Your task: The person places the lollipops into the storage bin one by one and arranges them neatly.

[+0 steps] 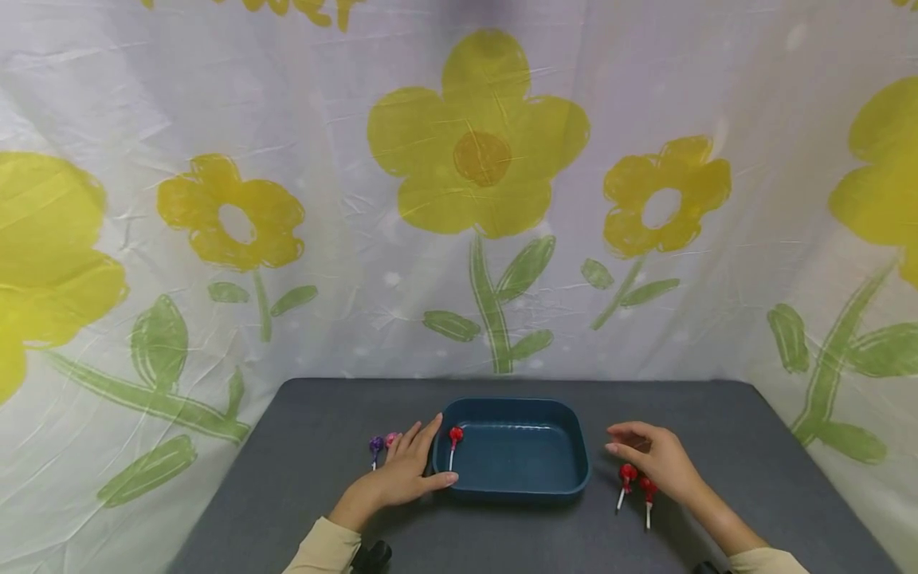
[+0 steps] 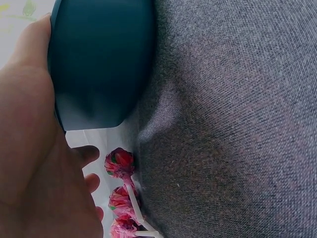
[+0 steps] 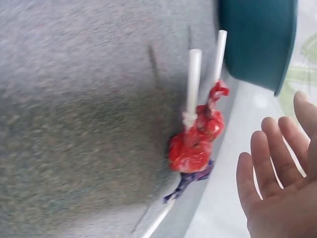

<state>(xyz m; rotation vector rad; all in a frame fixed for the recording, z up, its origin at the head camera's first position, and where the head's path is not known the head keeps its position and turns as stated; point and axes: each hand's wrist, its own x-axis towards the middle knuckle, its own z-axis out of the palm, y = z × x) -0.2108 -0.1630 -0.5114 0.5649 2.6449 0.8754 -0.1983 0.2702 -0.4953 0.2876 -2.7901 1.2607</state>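
Red lollipops near right grip.

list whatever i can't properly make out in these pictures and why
- Pink lollipop, head view: partly hidden by the left hand.
- Bottommost lollipop, left wrist view: cut off by the bottom edge.
- Purple-wrapped lollipop, right wrist view: mostly hidden behind the red lollipops.
- Inside of the blue tray, both wrist views: hidden by its outer wall.
- Yellow lettering, head view: cut off by the top edge.
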